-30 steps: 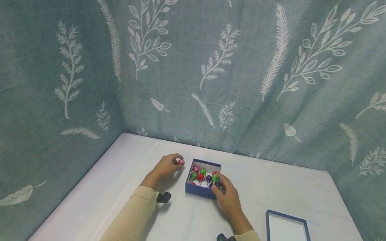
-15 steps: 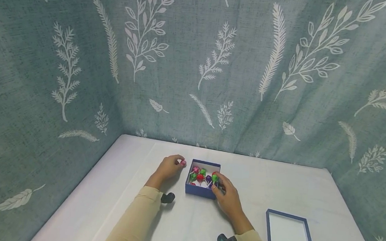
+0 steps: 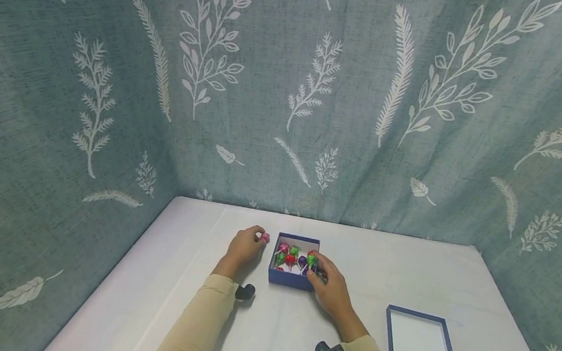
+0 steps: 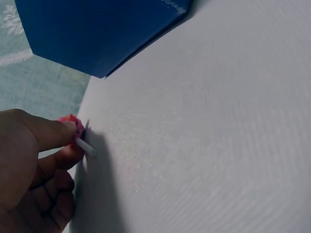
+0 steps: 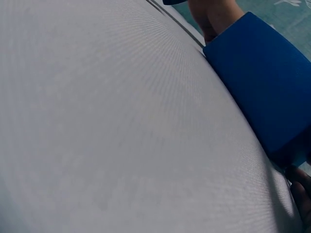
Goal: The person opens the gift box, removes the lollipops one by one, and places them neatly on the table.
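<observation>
My left hand (image 3: 246, 246) pinches a pink lollipop (image 3: 265, 238) between thumb and fingers, just left of the box. In the left wrist view the white stick of this lollipop (image 4: 73, 127) points away from the fingertips, low over the table. An open blue box (image 3: 292, 280) with a white inside holds several wrapped lollipops, among them a red one (image 3: 291, 260), a purple one (image 3: 302, 261) and a green one (image 3: 311, 260). My right hand (image 3: 332, 289) grips the box at its right side, thumb near the front corner. The right wrist view shows only some of its fingers.
A blue-edged lid (image 3: 421, 346) with a white inside lies at the right on the white-covered table (image 3: 195, 235). Teal curtains (image 3: 266, 113) with white leaf prints stand behind and at the sides.
The left hand has shifted slightly right and stays beside the box with the pink lollipop pinched. The right hand and the box have hardly moved.
</observation>
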`<move>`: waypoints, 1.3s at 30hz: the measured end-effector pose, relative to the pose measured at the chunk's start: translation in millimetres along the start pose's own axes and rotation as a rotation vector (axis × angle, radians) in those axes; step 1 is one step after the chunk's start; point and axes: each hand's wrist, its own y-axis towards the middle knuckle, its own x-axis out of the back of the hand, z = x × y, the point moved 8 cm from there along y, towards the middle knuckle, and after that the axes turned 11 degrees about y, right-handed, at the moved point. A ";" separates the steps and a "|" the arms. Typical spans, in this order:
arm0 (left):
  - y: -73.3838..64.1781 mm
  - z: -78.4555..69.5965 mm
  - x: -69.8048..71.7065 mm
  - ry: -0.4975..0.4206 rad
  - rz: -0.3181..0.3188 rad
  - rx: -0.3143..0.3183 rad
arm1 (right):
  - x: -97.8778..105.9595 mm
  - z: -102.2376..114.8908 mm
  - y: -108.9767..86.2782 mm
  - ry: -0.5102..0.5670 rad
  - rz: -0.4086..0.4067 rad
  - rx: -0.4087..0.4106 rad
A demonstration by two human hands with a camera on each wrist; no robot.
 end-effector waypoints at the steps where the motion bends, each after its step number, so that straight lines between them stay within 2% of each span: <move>1: -0.5 0.2 0.0 0.001 0.002 0.003 | -0.1 0.0 -0.2 -0.002 0.001 -0.002; 5: -1.2 0.2 0.1 0.003 0.019 0.010 | -0.3 0.4 -0.1 -0.014 0.001 -0.004; 9: 0.2 -0.3 2.4 0.011 0.037 0.016 | -1.3 1.8 1.3 -0.015 0.000 0.026; 14: 1.8 -4.0 14.8 0.029 0.020 0.029 | -1.6 2.9 3.3 -0.021 -0.001 0.047; 18: 0.8 -18.7 27.3 0.036 0.001 -0.012 | -0.9 2.6 3.0 -0.021 -0.001 0.031; 24: -2.3 -43.9 33.9 0.024 0.038 -0.039 | -0.8 3.8 0.8 -0.018 0.000 0.005; 29: -3.9 -60.7 33.4 0.027 0.050 -0.087 | -1.0 5.7 0.8 -0.011 -0.001 0.019; 34: -6.5 -76.7 29.2 0.055 0.037 -0.175 | -2.3 3.4 0.1 -0.004 -0.002 0.014; 39: -8.6 -90.5 23.7 0.142 0.047 -0.232 | -3.4 3.7 -0.8 -0.001 0.005 0.014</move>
